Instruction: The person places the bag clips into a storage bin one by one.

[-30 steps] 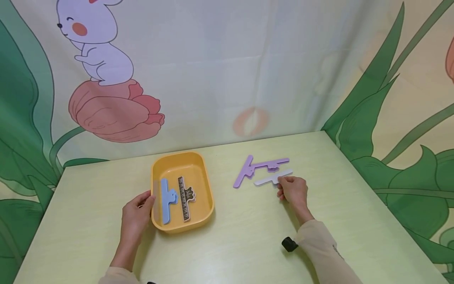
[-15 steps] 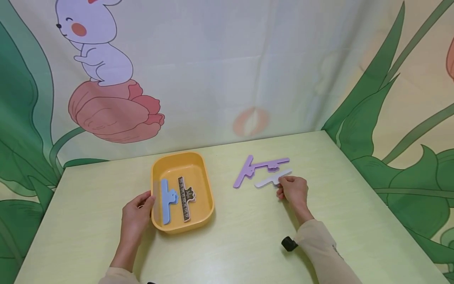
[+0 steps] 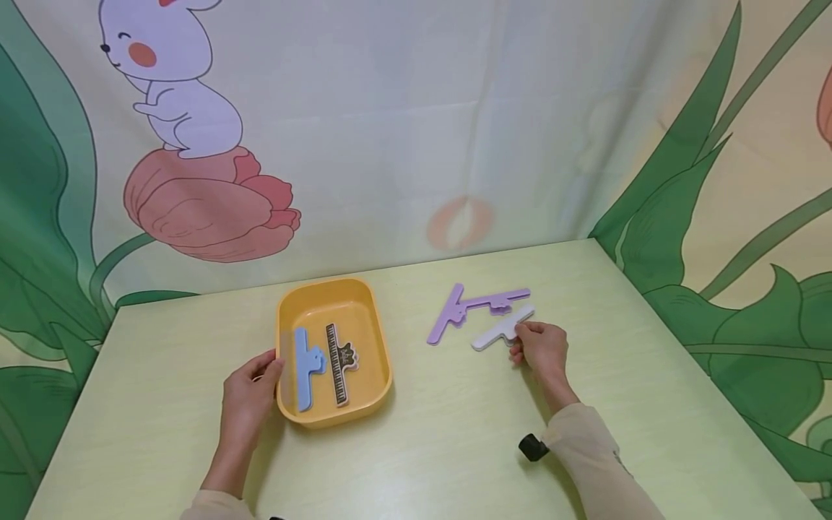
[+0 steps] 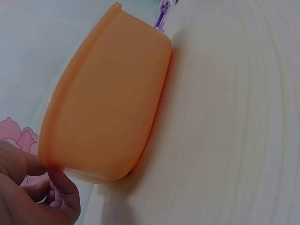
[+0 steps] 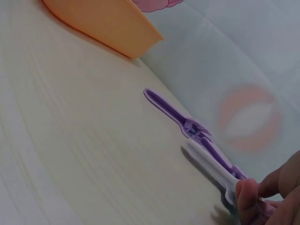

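My left hand (image 3: 250, 393) pinches the left rim of a yellow-orange plastic tray (image 3: 385, 347), thumb and fingers on the edge. In the tray lie a blue long-bar clip (image 3: 303, 372) and a black-and-white patterned clip (image 3: 336, 365), side by side. On the right, my right hand (image 3: 543, 350) pinches the handle of a white long-bar clip (image 3: 497, 335) between thumb and fingers. In the right wrist view, this white clip (image 5: 211, 164) is tilted close over the table, with a shadow beneath. Part of its handle is hidden by the fingers.
Two purple clips, one slanted (image 3: 445, 314) and one lying nearly crosswise (image 3: 497, 300), are on the table just beyond the white clip. A printed cloth (image 3: 390, 144) hangs at the table's back edge. A black wrist camera (image 3: 533, 448) sits at my right sleeve.
The white clip has turned and tilted up in my right hand, its left end shifting slightly right and nearer me. The right hand has moved a little right. The left hand and tray stay put.
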`<state>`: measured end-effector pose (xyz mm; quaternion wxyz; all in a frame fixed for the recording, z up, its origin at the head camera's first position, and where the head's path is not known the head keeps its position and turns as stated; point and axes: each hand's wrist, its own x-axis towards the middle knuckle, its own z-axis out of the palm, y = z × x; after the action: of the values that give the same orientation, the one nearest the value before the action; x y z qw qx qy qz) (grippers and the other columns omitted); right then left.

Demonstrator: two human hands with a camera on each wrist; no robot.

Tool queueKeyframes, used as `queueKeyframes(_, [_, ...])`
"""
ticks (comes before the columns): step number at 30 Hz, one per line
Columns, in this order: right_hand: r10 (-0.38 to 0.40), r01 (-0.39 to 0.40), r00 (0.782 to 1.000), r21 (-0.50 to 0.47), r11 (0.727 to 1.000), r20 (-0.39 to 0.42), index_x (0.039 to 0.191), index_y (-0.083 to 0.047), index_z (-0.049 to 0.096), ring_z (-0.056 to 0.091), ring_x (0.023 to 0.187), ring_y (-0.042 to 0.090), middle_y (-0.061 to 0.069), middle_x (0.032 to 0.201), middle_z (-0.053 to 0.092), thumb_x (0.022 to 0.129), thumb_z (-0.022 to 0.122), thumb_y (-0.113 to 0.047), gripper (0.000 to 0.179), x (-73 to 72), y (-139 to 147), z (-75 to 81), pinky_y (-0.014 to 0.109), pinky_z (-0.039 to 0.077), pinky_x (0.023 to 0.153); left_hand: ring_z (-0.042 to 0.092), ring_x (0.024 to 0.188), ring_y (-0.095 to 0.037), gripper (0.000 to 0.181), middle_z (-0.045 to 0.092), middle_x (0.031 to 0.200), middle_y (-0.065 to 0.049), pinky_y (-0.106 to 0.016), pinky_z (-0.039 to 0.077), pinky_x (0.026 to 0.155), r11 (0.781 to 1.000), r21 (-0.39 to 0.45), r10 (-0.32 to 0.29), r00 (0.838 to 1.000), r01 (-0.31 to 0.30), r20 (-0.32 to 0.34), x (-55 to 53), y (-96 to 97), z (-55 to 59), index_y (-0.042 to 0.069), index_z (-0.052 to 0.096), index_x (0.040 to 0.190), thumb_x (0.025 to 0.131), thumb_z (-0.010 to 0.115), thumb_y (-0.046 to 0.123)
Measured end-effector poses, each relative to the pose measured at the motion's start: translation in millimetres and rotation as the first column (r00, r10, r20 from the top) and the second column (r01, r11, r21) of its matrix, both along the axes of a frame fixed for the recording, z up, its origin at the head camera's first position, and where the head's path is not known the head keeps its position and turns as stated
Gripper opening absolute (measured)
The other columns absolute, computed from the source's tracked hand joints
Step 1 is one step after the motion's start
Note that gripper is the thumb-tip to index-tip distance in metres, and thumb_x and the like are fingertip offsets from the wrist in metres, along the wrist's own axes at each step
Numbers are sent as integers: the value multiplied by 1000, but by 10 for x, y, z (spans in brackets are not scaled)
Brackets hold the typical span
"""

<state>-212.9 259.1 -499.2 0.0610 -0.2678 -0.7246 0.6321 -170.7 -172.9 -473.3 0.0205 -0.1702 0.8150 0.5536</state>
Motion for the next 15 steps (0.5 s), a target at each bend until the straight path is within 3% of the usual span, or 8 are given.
queueKeyframes(15, [28,-26,998,30,999,-60,120,14,66,61,53,9,10,75,67,100,61,-3,27,58,80,227,23,53,48,54,113,-27,48,58,136,-22,-10,45,70,1000,-1,0,1000,0,6,-2,-4,-3,-1,53,148,109,53,26])
